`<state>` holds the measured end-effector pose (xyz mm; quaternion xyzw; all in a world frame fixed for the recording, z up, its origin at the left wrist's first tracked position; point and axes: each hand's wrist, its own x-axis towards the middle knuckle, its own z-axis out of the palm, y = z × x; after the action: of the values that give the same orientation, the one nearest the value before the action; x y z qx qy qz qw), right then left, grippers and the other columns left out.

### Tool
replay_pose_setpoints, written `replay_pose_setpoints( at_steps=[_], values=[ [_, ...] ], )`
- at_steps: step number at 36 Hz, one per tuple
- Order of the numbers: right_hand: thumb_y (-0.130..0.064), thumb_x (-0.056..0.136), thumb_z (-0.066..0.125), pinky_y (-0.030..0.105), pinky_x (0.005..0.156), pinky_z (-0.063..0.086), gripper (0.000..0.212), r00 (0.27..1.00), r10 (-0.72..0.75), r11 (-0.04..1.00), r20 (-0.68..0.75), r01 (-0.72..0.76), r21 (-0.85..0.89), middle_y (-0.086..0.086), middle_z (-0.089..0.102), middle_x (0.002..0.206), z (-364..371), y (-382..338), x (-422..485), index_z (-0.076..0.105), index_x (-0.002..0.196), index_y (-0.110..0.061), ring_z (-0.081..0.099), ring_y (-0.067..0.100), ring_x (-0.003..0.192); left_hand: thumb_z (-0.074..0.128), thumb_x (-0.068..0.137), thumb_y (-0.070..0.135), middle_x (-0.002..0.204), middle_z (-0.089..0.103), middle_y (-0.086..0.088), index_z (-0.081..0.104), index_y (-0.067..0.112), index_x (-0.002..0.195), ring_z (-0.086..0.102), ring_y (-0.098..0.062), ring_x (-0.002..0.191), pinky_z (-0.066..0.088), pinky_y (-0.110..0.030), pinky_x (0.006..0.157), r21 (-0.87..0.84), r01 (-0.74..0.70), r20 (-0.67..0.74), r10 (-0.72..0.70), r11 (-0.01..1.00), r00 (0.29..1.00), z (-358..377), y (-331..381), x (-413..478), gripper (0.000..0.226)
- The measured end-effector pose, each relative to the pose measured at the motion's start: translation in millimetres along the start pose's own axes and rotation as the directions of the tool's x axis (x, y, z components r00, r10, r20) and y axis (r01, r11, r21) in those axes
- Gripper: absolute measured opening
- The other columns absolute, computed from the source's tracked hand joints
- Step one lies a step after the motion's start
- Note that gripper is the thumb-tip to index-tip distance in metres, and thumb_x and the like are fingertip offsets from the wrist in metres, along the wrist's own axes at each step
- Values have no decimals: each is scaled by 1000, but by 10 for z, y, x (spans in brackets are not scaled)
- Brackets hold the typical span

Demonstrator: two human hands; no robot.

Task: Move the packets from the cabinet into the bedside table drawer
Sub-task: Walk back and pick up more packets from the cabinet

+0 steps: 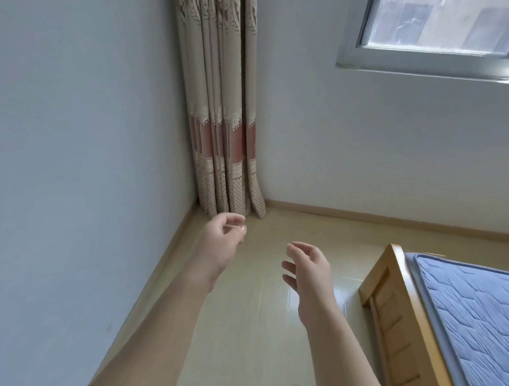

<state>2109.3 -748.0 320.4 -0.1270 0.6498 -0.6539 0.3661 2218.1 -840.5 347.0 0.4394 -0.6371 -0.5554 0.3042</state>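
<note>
Both hands were raised over the floor point(248, 346) and carried nothing. The left hand point(222, 241) had loosely curled fingers, thumb near the fingertips; the right hand point(309, 272) was relaxed, fingers slightly spread. Packets, cabinet and bedside table drawer were all out of view, so where they were could not be told.

Risks, as judged:
- The view faced a bare corner with a curtain point(222, 102), so time could be lost searching for the cabinet.
- The wooden bed frame point(389, 306) stood close on the right (a shin or hip could catch its corner when turning).
- Empty hands meant no drop risk yet.

Writing: none legible. The curtain and the blue mattress point(470, 322) showed pattern only, and the window point(445, 22) showed nothing readable.
</note>
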Motion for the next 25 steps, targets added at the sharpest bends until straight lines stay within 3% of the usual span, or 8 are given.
replay_pose_setpoints(
  at_steps=[5,9,18,25],
  values=[
    [-18,92,56,28,74,47,3,992,-14,997,-125,24,76,-2,59,94,-205,-306,792,58,94,-20,58,14,84,53,93,15,89,64,2,58,31,85,59,-14,85,44,-30,77,67,-57,127,48,996,991,511,307,1020,18],
    [-15,92,56,27,73,47,5,977,-9,993,-214,33,112,0,59,92,-474,-502,1567,58,90,-19,56,15,82,52,93,13,90,63,-1,58,29,87,58,-13,83,45,-31,78,-37,-28,153,33,999,988,1131,428,1666,18],
    [-15,91,58,25,67,44,4,961,-80,989,-265,110,99,-3,58,86,-1203,-1354,3392,58,92,-18,56,13,74,51,94,12,94,62,-1,57,27,88,59,-13,83,43,-27,71,-66,6,232,9,998,973,2648,941,3062,17],
    [-16,91,57,25,67,45,5,950,-24,990,-312,65,121,-3,58,90,-1773,-1689,4499,59,96,-17,57,12,75,51,94,11,89,61,-2,60,23,93,59,-16,86,44,-30,76,-60,30,277,-13,998,961,3607,1167,4038,15]
  ],
)
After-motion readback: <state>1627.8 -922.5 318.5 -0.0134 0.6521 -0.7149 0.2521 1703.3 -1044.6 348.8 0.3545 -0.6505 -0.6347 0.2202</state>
